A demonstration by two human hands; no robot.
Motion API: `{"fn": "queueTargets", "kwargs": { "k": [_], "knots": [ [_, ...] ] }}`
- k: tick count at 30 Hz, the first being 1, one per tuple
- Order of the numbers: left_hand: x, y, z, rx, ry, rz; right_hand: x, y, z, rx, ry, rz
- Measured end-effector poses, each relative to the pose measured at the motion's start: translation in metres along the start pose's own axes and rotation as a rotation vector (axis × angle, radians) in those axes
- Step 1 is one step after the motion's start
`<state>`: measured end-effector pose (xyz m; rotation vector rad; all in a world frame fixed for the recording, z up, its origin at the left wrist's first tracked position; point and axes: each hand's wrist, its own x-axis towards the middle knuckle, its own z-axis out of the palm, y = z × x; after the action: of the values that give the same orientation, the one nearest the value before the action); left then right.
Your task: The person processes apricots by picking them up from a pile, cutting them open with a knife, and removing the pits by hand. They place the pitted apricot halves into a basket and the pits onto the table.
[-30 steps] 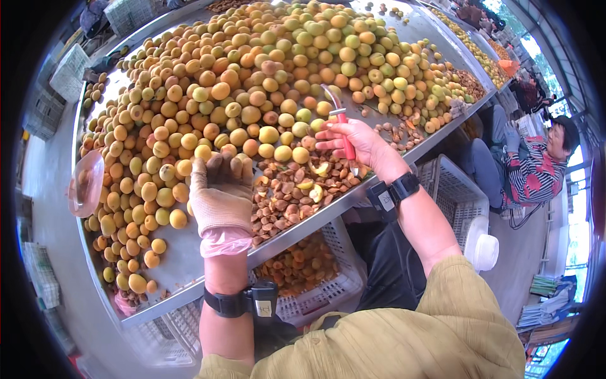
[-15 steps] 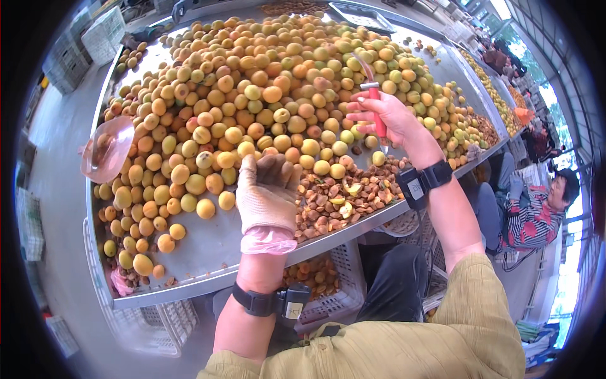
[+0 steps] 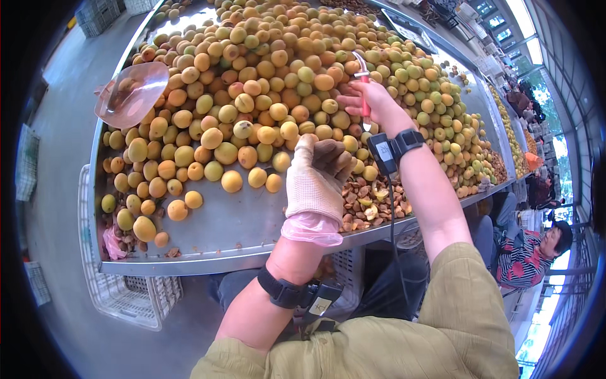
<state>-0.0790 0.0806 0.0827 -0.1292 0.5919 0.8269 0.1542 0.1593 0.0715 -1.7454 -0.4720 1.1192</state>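
Observation:
My left hand (image 3: pixel 317 180), in a pale glove with dark-stained fingers and a pink cuff, hovers over the near edge of the fruit heap. Its fingers are loosely bent and the thumb stands apart; I see nothing in it. In my bare right hand (image 3: pixel 381 106) is a small curved knife (image 3: pixel 366 107) with a red handle, its hooked blade pointing away from me over the heap. Yellow-orange apricots (image 3: pixel 225 153) lie just beyond my left hand. Below my right hand, brown apricot stones (image 3: pixel 361 201) and a few cut pieces of fruit are piled by the table's front edge.
The metal table (image 3: pixel 218 218) has a raised front rim. A pinkish clear scoop (image 3: pixel 134 95) rests on the fruit at left. White plastic crates (image 3: pixel 136 303) stand below. A tray (image 3: pixel 409 30) lies at the back. Another person (image 3: pixel 527 256) sits at far right.
The view has shifted, so the table sits differently in it. My left hand has moved right, nearer the stones, and its fingers are more curled. My right hand still grips the knife.

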Motion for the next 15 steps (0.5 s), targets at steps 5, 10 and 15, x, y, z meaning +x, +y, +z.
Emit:
{"fn": "queueTargets", "kwargs": {
  "k": [5,10,15],
  "knots": [
    [-0.004,0.003,0.003,-0.019,-0.013,-0.019,-0.025,0.024,-0.042,-0.141,-0.144,0.048],
    [-0.012,0.005,0.004,-0.057,-0.046,-0.070,-0.054,0.027,-0.092,-0.028,0.231,0.068],
    [-0.013,0.003,0.008,-0.023,-0.010,-0.060,-0.054,-0.023,-0.108,-0.124,0.277,-0.306]
  ]
}}
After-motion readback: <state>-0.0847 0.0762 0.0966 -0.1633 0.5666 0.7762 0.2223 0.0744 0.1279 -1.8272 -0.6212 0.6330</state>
